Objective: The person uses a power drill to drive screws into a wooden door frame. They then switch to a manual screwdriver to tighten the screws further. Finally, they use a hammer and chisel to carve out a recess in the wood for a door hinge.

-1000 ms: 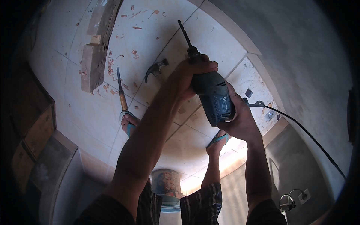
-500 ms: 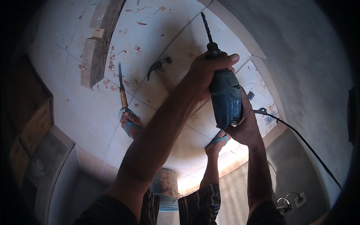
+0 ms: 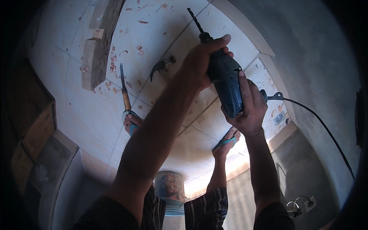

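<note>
Head camera view: the dark blue-green power drill (image 3: 226,86), with its plastic housing and vented rear, is in both my hands above the pale tiled floor (image 3: 191,151), its long black twisted bit (image 3: 195,20) pointing away from me and slightly left. My left hand (image 3: 199,63) grasps the front of the body just behind the black chuck (image 3: 206,37), thumb laid across the top. My right hand (image 3: 250,111) is at the rear, its fingers lying along the right side of the housing; the handle is mostly hidden, so I cannot tell whether a finger touches the trigger.

I judge the drill fairly heavy, with its weight toward the motor, so one hand at the handle and one around the front collar should balance it best. The housing looks stiff and hard to damage, though its smooth parts could slip under dusty fingers. The thin bit is rigid but probably the part easiest to snap, and its edges look sharp: neither it nor the chuck is a place to hold. The black flexible cord (image 3: 322,117) trails off to the right and may tug on the handle end.
</note>
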A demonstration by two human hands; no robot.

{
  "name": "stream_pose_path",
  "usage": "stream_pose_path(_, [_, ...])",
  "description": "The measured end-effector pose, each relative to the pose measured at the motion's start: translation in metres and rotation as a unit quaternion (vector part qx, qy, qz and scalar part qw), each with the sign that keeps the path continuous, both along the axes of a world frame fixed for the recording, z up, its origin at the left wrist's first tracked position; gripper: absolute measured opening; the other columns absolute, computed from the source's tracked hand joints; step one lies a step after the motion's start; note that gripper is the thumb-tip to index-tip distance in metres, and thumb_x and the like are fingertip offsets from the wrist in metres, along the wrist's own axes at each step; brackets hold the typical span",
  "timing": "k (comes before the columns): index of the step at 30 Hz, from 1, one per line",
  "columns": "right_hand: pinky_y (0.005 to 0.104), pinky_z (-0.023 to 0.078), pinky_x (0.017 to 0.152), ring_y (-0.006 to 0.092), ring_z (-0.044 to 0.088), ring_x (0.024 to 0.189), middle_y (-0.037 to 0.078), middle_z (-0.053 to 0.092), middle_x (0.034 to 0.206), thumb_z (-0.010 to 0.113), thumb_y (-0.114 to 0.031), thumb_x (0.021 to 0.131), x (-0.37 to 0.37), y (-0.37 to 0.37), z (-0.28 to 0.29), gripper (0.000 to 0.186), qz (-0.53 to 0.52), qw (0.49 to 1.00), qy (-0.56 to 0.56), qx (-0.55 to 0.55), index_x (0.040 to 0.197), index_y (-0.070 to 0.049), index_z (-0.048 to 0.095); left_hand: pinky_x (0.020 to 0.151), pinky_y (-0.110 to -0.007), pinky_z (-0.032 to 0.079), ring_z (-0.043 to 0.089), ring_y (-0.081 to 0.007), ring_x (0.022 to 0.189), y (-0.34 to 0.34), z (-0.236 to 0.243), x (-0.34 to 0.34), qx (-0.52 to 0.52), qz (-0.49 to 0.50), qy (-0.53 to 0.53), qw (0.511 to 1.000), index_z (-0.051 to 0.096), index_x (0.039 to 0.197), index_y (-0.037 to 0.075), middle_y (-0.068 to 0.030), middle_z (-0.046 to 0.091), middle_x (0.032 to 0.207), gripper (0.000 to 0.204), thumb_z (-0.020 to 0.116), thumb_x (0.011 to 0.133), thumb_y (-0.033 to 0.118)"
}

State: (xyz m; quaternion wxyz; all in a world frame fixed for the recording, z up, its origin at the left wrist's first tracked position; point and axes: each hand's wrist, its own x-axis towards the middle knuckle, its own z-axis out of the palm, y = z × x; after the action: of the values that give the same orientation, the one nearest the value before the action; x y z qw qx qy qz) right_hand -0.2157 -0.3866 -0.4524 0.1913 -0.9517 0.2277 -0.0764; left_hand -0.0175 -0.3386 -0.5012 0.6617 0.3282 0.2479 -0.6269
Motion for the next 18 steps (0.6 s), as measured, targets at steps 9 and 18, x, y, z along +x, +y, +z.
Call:
stream_pose_path(9, [0.0435,0.057,0.076,0.0364,0.069,0.086,0.024,0.066,0.110,0.081,-0.028,0.069,0.000,-0.004,-0.014,0.087,0.024,0.998,-0.013,-0.050,0.150,-0.008,0.057,0.087,-0.046,0.057,0.069,-0.0284,0.095,0.007,-0.018,0.002,-0.051,0.029,0.044,0.997,0.062,0.095,0.009,-0.0056,0.066,0.081,0.027,0.084,0.091,0.025])
stream_pose_path(18, [0.0433,0.056,0.075,0.0360,0.069,0.087,0.024,0.066,0.114,0.082,-0.029,0.070,-0.009,-0.006,-0.020,0.090,0.027,1.000,0.004,-0.016,0.153,-0.011,0.054,0.082,-0.046,0.058,0.068,-0.0251,0.086,-0.002,-0.030,-0.001,0.020,-0.018,0.016,1.000,0.060,0.086,0.009,-0.0041,0.062,0.072,0.020,0.080,0.086,0.011])
